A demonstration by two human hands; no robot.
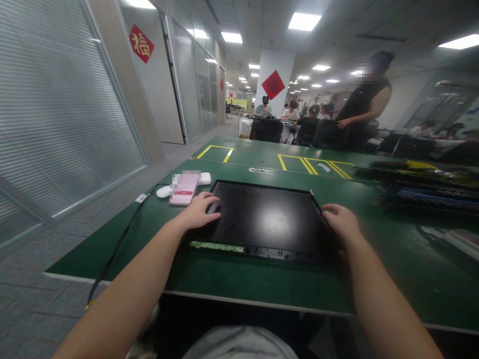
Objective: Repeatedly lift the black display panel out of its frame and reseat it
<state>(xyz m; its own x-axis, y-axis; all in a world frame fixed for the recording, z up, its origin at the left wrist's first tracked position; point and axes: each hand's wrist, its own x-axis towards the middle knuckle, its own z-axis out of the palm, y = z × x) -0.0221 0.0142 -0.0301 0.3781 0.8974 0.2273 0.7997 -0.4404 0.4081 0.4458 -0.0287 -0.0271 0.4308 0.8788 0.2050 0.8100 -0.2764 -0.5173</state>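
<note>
Black panel (pixel 243 214) seated in shallow black frame (pixel 292 253), near side of bench (pixel 262 279), flanked by left hand (pixel 198 212) and right hand (pixel 342 222). Left thumb and forefinger spread at left edge, right fingers laid at right edge; whether either is clamped cannot be told. Exposed circuit strip (pixel 217 247), near left, could be cracked if frame were twisted by uneven lifting. Inside frame: panel, apparently strip too.

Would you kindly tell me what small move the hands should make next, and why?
I would probably firm up both hands on the panel's side edges: the left hand is already at its left edge and the right hand at its right, while the green strip along the near edge lies exposed and seems best left untouched.
</note>
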